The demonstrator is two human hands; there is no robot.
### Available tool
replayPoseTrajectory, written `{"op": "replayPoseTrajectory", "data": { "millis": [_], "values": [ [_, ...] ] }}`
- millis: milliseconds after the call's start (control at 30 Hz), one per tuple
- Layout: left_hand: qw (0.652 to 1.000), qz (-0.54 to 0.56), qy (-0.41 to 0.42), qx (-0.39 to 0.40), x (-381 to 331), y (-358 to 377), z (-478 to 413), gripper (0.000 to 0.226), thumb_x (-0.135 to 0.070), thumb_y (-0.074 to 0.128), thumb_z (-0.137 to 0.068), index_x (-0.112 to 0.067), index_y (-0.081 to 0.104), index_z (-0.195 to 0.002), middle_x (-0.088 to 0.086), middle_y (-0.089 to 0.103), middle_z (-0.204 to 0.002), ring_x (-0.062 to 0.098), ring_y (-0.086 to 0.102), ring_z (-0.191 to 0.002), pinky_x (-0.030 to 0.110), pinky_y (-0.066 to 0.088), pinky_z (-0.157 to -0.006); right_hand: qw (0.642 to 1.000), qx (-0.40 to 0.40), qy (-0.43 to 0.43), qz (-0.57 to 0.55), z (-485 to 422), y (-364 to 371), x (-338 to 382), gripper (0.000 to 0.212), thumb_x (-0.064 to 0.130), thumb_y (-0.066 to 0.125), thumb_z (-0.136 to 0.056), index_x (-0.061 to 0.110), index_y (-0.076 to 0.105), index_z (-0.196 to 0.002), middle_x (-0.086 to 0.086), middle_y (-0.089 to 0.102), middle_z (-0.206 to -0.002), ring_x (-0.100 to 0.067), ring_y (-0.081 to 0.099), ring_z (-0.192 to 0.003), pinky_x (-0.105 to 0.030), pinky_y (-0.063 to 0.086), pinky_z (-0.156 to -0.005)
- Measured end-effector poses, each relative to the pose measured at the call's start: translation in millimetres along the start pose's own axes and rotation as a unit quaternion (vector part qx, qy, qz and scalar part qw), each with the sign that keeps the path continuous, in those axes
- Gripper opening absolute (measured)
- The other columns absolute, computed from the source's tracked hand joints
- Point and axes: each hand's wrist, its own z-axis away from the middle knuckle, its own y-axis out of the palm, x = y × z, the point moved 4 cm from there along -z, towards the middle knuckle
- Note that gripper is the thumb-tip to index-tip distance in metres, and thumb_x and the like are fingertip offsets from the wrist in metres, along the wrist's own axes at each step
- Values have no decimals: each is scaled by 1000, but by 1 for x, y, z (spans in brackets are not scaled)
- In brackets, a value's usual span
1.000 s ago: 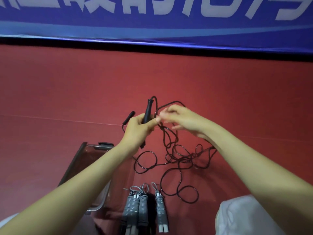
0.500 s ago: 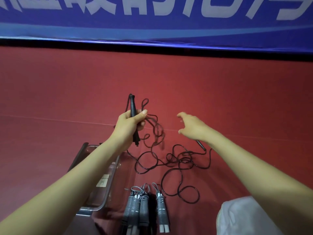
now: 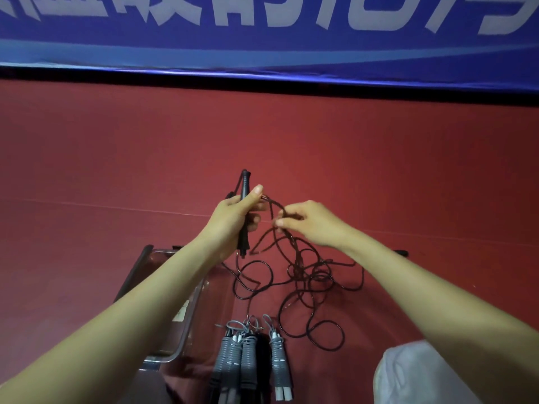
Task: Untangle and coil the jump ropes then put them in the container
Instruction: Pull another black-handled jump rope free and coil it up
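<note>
Head view shows the left hand (image 3: 233,220) clenched round a black handle (image 3: 244,182), held upright above the red floor (image 3: 116,170), while the right hand (image 3: 312,225) pinches a strand of the black jump rope (image 3: 318,282) just beside it. The thin, glossy cord looks light and limp, likely to snag on itself, so the stiff handle seems the surest hold. Its tangled loops trail on the floor beside the clear container (image 3: 135,277), just beyond the coiled grey ropes (image 3: 249,357)

My left arm (image 3: 122,310) hides much of the container (image 3: 190,325); my left hand (image 3: 233,220) covers the middle of the handle (image 3: 244,182). Grey handles (image 3: 248,365) and white cloth (image 3: 423,374) run off the bottom edge, the banner (image 3: 262,39) lettering off the top. By my right hand (image 3: 312,223) the cord (image 3: 297,266) blurs.
</note>
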Motion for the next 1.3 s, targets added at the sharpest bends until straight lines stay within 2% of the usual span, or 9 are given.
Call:
{"op": "replayPoseTrajectory", "data": {
  "millis": [133, 233, 400, 533, 633, 700, 867, 1167, 1300],
  "values": [
    [999, 23, -27, 19, 13, 12, 4, 45, -50, 52, -92, -7, 65, -95, 5, 63, -84, 10, 43, -56, 17, 35, -49, 972, -55, 13, -227, -1, -17, 8, 8, 6, 62, -92, 11, 63, -86, -8, 70, -76, -10, 61, -63, -18, 52, -64],
    [994, -94, 25, 42, 18, 15, 10, 24, -32, 64, -90, -9, 65, -99, -9, 53, -65, 7, 39, -56, 15, 33, -52, 937, -80, 13, -340, 0, -26, 14, 5, 4, 61, -92, 6, 61, -87, -10, 69, -78, -5, 62, -55, -14, 52, -59],
    [980, -156, 99, 79, 15, 22, 15, 12, -19, 69, -88, -8, 67, -91, 2, 46, -68, 14, 37, -61, 21, 32, -57, 906, -99, 24, -412, -1, -29, 12, 6, 11, 61, -93, 10, 62, -87, -6, 68, -84, -14, 65, -74, -20, 54, -71],
    [986, -107, 121, 49, 10, 20, 17, 9, -10, 69, -87, -1, 67, -90, -5, 48, -59, 7, 38, -54, 16, 32, -53, 960, -42, 29, -277, 0, -17, 10, 15, 33, 63, -91, 21, 64, -98, 3, 72, -99, -9, 66, -97, -28, 48, -94],
    [996, -31, 84, 1, 5, 11, 10, 9, -7, 69, -86, -8, 63, -79, -7, 51, -56, 6, 39, -51, 16, 32, -51, 994, 45, 3, -98, 7, -8, 12, 20, 39, 66, -88, 22, 69, -99, 11, 70, -85, -5, 64, -80, -23, 45, -81],
    [997, -13, 70, -40, 2, 1, 3, 12, -11, 70, -86, -10, 61, -78, -2, 47, -61, 9, 37, -53, 17, 32, -49, 998, 49, -28, 1, 10, -9, 13, 14, 29, 67, -89, 20, 69, -99, 9, 64, -76, -7, 54, -67, -26, 40, -69],
    [991, -10, 102, -85, -13, -13, -2, 17, -11, 66, -90, -12, 55, -77, -1, 43, -62, 7, 36, -50, 15, 32, -46, 974, 40, 31, 219, 7, -24, -12, 10, 14, 65, -87, 20, 67, -95, 3, 62, -88, -19, 58, -88, -29, 42, -75],
    [991, 72, 79, -82, -14, -16, 0, 14, -12, 61, -94, -11, 52, -83, -3, 51, -67, 5, 44, -51, 14, 36, -47, 984, 95, 27, -151, 16, -30, 7, 25, 34, 60, -94, 17, 69, -78, 7, 67, -78, -4, 59, -71, -17, 46, -75],
    [988, 69, 94, -104, -17, -14, 5, 17, -15, 65, -92, -12, 56, -78, -10, 54, -55, 5, 40, -48, 14, 34, -47, 990, 128, 3, 56, 17, -24, 5, 20, 34, 76, -80, 16, 67, -78, 13, 55, -62, -3, 47, -60, -18, 35, -57]
  ]
}}
